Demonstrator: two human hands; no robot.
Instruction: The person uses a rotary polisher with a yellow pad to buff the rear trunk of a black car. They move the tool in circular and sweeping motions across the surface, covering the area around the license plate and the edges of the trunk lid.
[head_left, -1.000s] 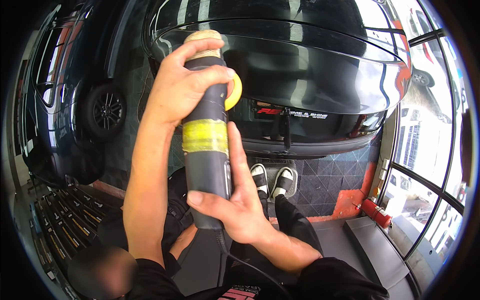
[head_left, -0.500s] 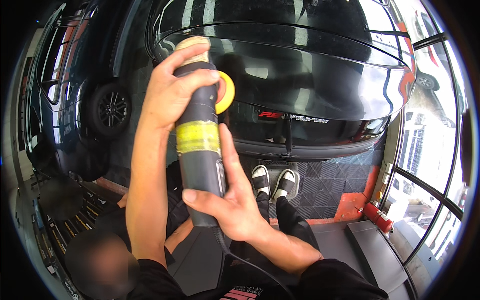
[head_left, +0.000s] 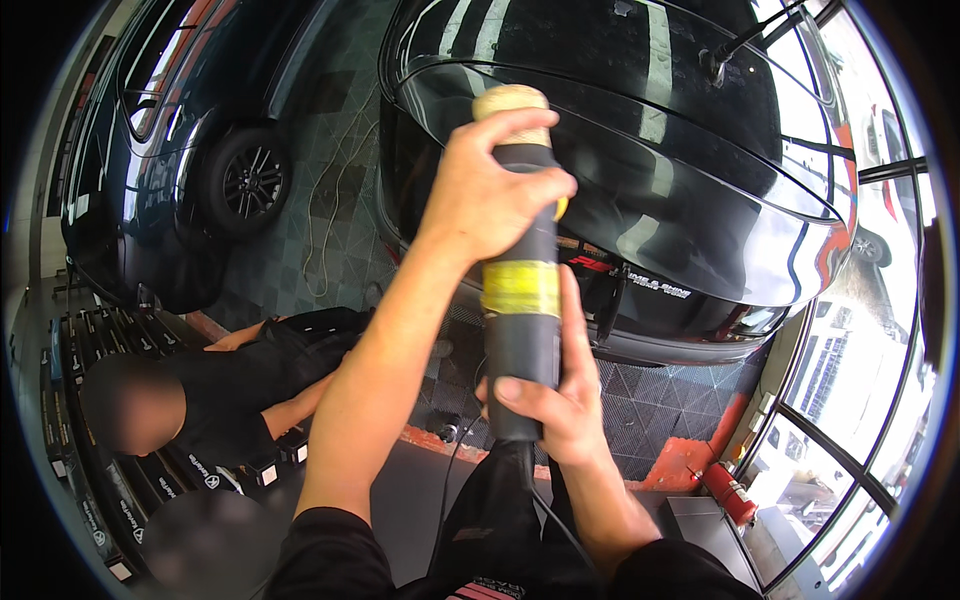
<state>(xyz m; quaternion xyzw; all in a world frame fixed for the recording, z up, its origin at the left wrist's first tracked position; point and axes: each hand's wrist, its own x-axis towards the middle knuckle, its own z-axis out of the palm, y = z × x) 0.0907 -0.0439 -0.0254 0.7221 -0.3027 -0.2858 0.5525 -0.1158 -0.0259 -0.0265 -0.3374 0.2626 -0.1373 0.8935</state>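
Note:
A black polisher with a yellow tape band round its body is held up lengthwise in front of me by both hands. My left hand is closed round its far end, just below the tan wrapped head. Lower down, my right hand grips the rear of the body, thumb across it. Only a sliver of the yellow pad shows beside my left thumb; the rest is hidden. From the tool's back end a black cord runs down. Beyond it lies the glossy rear of a black car.
A second dark car stands at the left, with a pale cord on the tiled floor between. A person in black is low at the left beside several long boxes. At the right are a red fire extinguisher and windows.
My view has turned, so the polisher and both hands appear further right. The pad is now mostly hidden. More of the person at the left shows, and my feet are out of sight.

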